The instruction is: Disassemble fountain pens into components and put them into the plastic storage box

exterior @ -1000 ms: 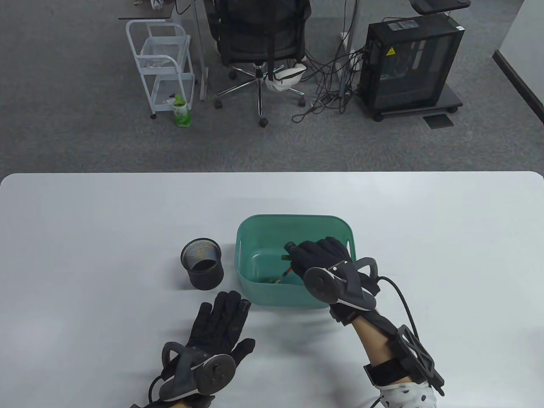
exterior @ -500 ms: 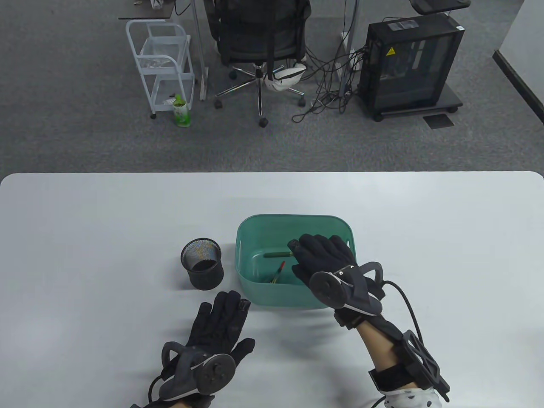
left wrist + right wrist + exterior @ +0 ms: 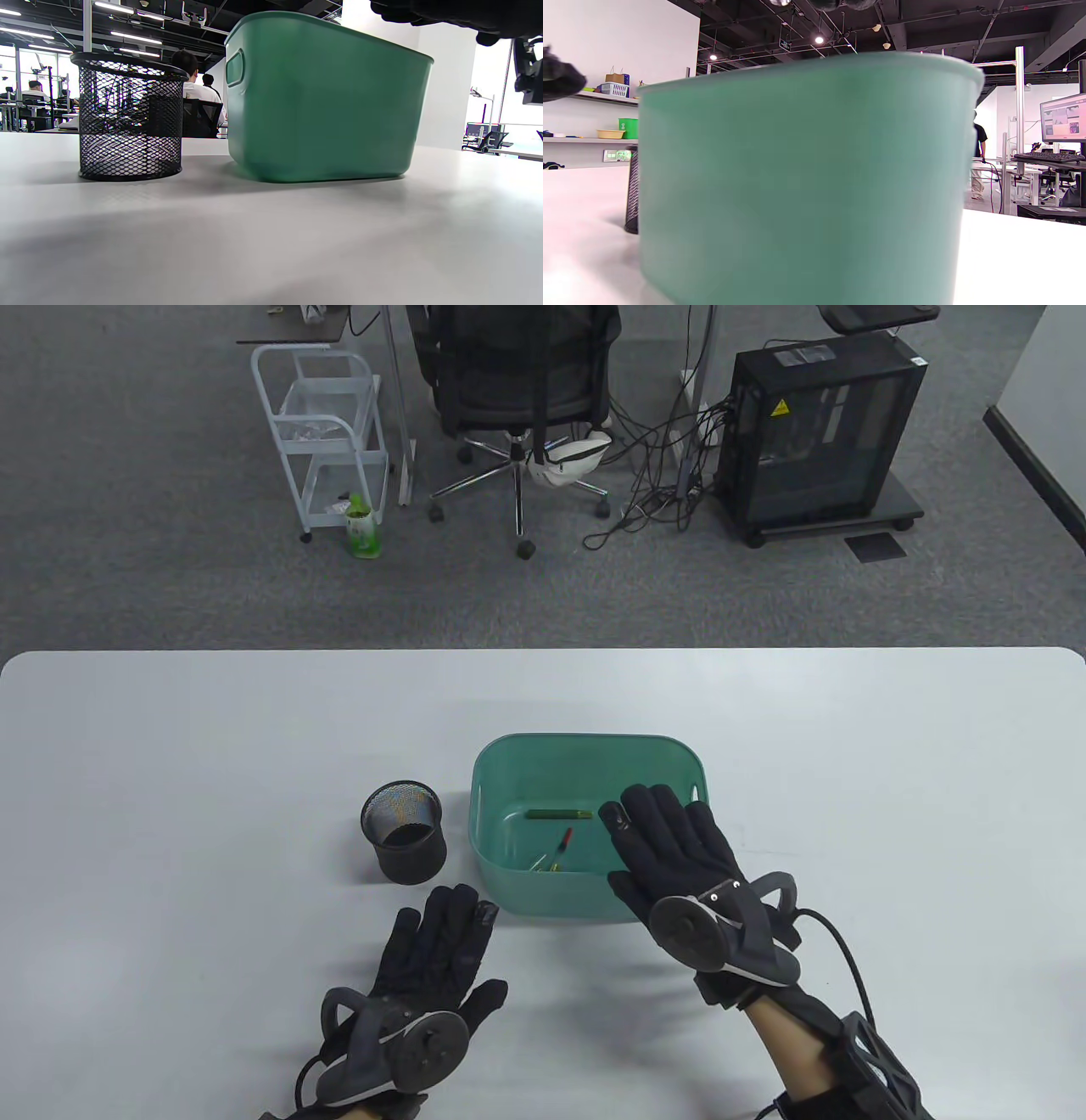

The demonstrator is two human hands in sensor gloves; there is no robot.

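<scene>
- A green plastic storage box point(image 3: 585, 746) stands on the white table point(image 3: 170, 780), and I place everything by it.
- One black mesh pen cup point(image 3: 403, 831) stands just left of the box, apart from it; it looks empty from above.
- Beyond the table, past the box: one office chair point(image 3: 517, 381), one white wire cart point(image 3: 327, 432), one green bottle point(image 3: 362, 527) on the carpet, one black computer case point(image 3: 819, 432).
- Inside the box I count a dark green pen barrel point(image 3: 558, 814) lying left to right along the floor, a slim part with a red tip point(image 3: 562, 846) lying diagonally with the red end towards the far wall, and small yellowish bits point(image 3: 540, 863) at its near end, too small to count.
- The right hand point(image 3: 670, 848) hangs over the box's near right corner, fingers straight and spread, holding nothing, covering part of the interior.
- The left hand point(image 3: 437, 950) lies flat on the table just in front of the box's near left corner, fingers extended, empty.
</scene>
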